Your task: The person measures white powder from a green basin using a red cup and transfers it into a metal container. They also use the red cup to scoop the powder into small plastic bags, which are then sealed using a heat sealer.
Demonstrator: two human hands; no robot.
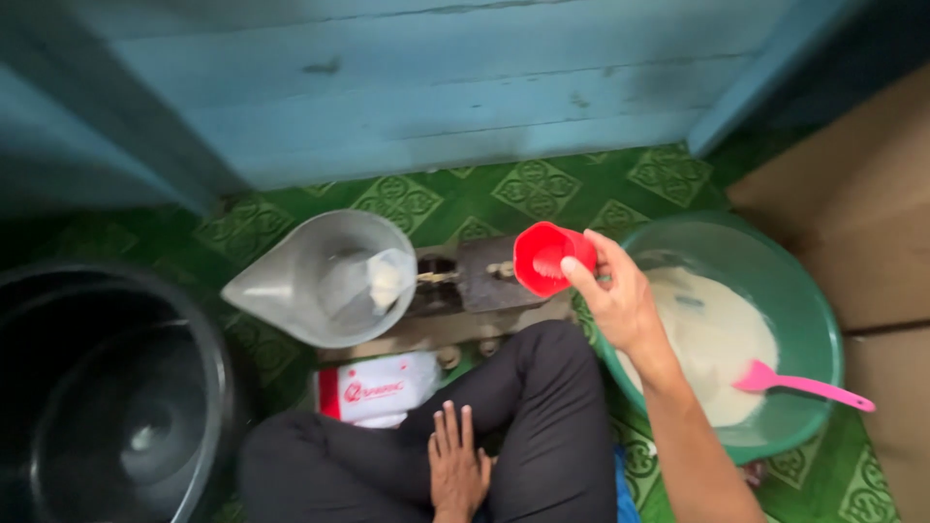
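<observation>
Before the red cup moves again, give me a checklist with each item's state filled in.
1. Right hand grips the red cup firmly: ok, fingers wrap its rim and side.
2. Cup's contents: cannot tell, its mouth faces the camera tilted, and the inside is not clear.
3. Green basin holds white powder: ok, a mound fills much of it.
4. Pink scoop within reach: ok, it rests in the basin with its handle over the rim.
5. Clear scale pan ready: ok, a clear plastic bag sits in it.
6. Left hand free: ok, it rests flat on the lap, holding nothing.
</observation>
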